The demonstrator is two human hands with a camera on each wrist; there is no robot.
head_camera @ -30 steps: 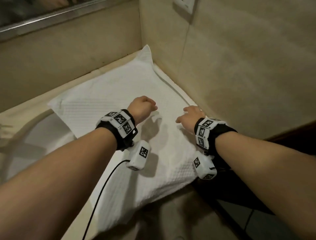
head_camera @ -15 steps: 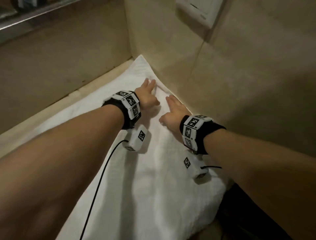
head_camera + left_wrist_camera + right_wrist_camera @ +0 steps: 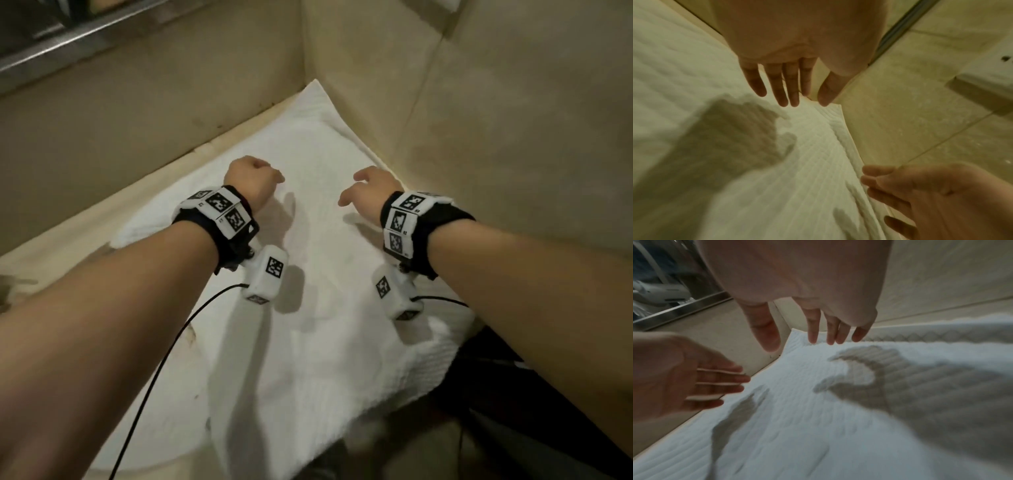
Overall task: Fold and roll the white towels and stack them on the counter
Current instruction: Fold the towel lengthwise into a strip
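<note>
Since half a second ago: both hands withdrawn from the far corner of the towel, where they pressed flat; both now raised above the cloth.

Item 1, left hand (image 3: 252, 180): hovers over the white towel (image 3: 318, 301), apart from it, casting a shadow beneath. Fingers (image 3: 777, 87) straight and slightly spread in its wrist view, holding nothing. Head view shows only the back of the hand.

Item 2, right hand (image 3: 371, 190): level with the left hand, well apart from it, also clear of the cloth. Fingers (image 3: 813, 327) extended and loose, thumb splayed wide, holding nothing.

Item 3, white towel: textured weave, spread flat on the beige counter (image 3: 68, 260) directly under both hands. Its far corner lies beyond the fingertips, tucked into the corner where two beige walls (image 3: 513, 120) meet. Its right edge runs along the wall just beside the right hand. Its near end hangs over the counter edge, below the wrists.

Item 4, wrist bands (image 3: 219, 212): black, bearing square coded markers, one per wrist, each with a white camera block (image 3: 269, 279) beneath and a black cable (image 3: 154, 377) trailing across the cloth.
</note>
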